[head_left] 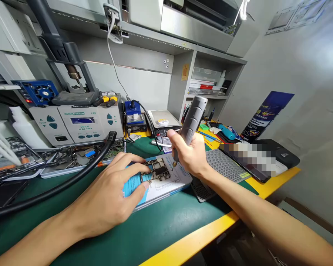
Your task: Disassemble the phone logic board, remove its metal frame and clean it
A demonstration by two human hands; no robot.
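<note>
A small phone circuit board (159, 170) lies on a white and blue box (180, 177). My left hand (119, 188) pinches the board's left edge, with the thumb in front and the fingers behind. In my right hand (190, 151), closed around its grip, is a grey pen-style rotary tool (192, 118), held upright and leaning slightly. Its brass collet and thin tip point down just right of the board, over the box. Whether the tip touches anything, I cannot tell.
At the left stands a hot-air station (80, 123) with a thick black hose (97, 157) crossing the green mat. A grey perforated mat (224, 166) lies right of the box. Further right are a dark phone-like slab (235, 159) and a blue spray can (266, 116).
</note>
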